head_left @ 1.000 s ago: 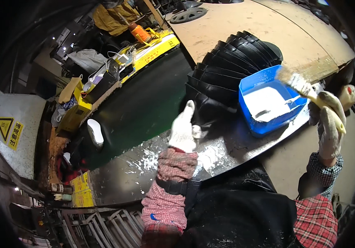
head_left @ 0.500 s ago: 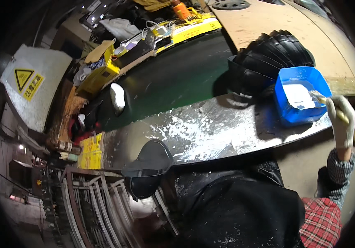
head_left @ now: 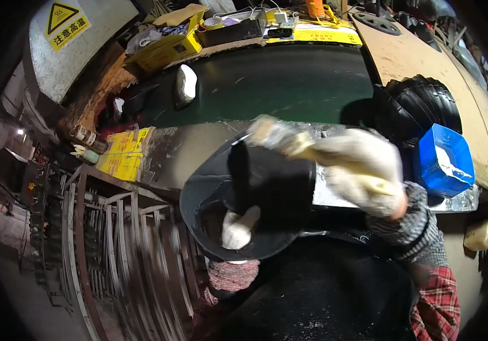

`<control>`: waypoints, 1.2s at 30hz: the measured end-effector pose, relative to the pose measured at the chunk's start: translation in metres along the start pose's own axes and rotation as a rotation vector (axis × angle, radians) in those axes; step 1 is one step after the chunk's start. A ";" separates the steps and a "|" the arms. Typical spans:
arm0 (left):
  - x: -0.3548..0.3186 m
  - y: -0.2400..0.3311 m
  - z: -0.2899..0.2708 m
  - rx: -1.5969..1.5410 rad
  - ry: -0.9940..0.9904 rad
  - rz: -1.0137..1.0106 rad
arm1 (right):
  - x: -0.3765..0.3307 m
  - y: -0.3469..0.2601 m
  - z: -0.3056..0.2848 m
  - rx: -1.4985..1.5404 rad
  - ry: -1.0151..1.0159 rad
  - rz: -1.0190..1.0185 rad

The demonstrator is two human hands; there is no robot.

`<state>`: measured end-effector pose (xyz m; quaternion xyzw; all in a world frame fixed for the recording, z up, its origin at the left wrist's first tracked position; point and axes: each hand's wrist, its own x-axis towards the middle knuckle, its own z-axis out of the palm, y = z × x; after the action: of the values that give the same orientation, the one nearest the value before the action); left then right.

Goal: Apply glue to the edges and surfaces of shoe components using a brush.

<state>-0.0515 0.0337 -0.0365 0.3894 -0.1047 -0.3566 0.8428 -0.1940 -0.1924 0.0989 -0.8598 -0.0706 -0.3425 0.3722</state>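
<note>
Brush [head_left: 278, 139] juts left from right grip [head_left: 363, 167] over black piece [head_left: 275, 199].

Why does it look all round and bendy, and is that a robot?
No robot! Those are a person's own hands in pale gloves. A wide fisheye camera worn on the head looks down, so straight edges curve. The left hand holds a black piece, perhaps a shoe upper. The right hand holds a paintbrush by it; blur hides whether they touch. At the right is a blue tub with white stuff inside, beside a row of curved black pieces. Farther back, a white sole-shaped piece lies on a dark green surface.
</note>
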 end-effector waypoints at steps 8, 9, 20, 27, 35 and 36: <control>0.002 -0.012 -0.024 0.038 0.106 0.270 | -0.068 0.046 0.023 0.249 0.025 0.659; 0.005 -0.012 -0.018 0.027 0.074 0.276 | -0.066 0.038 0.021 0.298 0.095 0.645; 0.025 -0.012 0.037 0.165 0.009 0.035 | 0.027 -0.038 0.062 0.071 -0.247 -0.363; 0.042 0.031 0.053 0.487 -0.008 -0.083 | -0.059 0.008 -0.015 0.248 -0.290 0.531; 0.028 0.007 0.031 1.173 -0.090 0.307 | -0.089 0.018 -0.033 0.253 -0.010 0.472; 0.027 -0.003 0.052 1.198 -0.181 0.343 | -0.092 0.037 -0.040 0.280 0.240 0.532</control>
<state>-0.0576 -0.0164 -0.0063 0.7397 -0.4182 -0.1276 0.5114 -0.2708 -0.2343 0.0379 -0.7419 0.1545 -0.3193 0.5689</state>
